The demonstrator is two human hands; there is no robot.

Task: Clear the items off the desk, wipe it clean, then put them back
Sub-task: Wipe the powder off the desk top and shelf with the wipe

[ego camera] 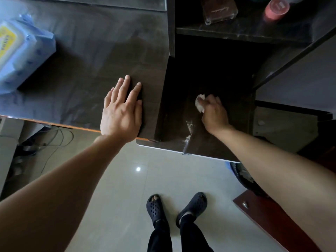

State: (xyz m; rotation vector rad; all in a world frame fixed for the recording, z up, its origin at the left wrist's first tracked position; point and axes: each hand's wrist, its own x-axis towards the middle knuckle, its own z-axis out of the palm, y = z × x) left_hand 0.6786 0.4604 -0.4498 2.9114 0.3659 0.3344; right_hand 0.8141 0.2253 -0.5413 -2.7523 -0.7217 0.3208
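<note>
The dark desk top (87, 57) fills the upper left. My left hand (121, 111) lies flat on it near its front right corner, fingers spread, holding nothing. To the right, a lower dark shelf (174, 113) sits below the desk level. My right hand (213, 111) presses a small crumpled white wipe (200, 103) onto that shelf. White streaks of dust (189, 131) run toward the shelf's front edge. A blue pack of wet wipes (20, 53) with a yellow label rests at the desk's far left.
An upper shelf (254, 31) at the top right carries a brown case (219, 9) and a pink-capped bottle (276, 9). Cables (54, 142) hang under the desk. My feet in dark sandals (176, 208) stand on the pale tiled floor. A red-brown panel (272, 220) lies at the lower right.
</note>
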